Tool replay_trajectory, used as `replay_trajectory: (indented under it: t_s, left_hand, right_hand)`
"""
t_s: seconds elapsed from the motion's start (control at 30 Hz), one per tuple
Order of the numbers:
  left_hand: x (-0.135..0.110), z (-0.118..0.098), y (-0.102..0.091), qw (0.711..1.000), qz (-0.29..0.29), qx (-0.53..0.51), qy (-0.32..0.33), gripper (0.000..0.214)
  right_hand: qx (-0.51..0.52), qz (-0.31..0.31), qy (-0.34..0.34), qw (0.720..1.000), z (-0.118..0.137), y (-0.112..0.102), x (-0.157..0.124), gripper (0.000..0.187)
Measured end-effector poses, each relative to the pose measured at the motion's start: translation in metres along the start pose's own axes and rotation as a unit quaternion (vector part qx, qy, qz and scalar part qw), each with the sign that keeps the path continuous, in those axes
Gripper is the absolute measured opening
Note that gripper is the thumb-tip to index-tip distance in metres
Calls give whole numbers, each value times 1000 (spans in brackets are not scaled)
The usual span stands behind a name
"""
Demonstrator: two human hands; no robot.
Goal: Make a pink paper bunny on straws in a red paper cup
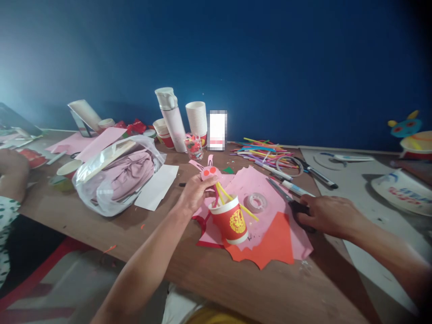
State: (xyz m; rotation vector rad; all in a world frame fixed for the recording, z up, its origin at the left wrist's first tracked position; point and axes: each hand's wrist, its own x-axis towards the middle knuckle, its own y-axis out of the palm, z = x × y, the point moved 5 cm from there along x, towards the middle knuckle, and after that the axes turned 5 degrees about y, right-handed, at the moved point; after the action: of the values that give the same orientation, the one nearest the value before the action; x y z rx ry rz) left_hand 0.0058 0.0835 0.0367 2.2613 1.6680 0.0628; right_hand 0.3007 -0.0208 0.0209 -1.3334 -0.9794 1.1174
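My left hand [193, 196] pinches a pink paper animal head [209, 173] with red dots and two upright ears. Below it stands a red and white paper cup [227, 224] with a yellow emblem, leaning slightly. Yellow and pink strips [223, 194] run between the head and the cup's mouth; how they are fixed is hidden. My right hand [326, 215] is closed around the black handles of a pair of scissors [282, 191], whose blades point away to the left. A tape roll [255, 203] lies between the cup and the scissors.
Pink paper [249, 180] and orange paper [278, 236] lie under the cup. Behind are colourful sticks [259, 150], markers [319, 173], a bottle [173, 123] and stacked cups [196, 114]. At left lie a plastic bag [101, 200] and another person's arm [13, 173].
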Motion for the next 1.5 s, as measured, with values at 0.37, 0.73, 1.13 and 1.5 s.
replay_trajectory:
  t_s: [0.37,0.73,1.13,1.5]
  left_hand:
    - [-1,1,5,997,23,-80,-6,21]
    - [-7,-1,12,975,-6,-217,-52,12]
    - [-15,-12,12,984,-3,-177,-15,21]
    - [-23,-20,14,990,-36,-133,-8,27]
  right_hand:
    - [569,158,-70,804,44,-13,-22,42]
    - [565,117,-188,794,131,-5,-6,33]
    - [690,190,-172,677,159,1,-18,36]
    - [677,214,-199,675,162,14,-32,42]
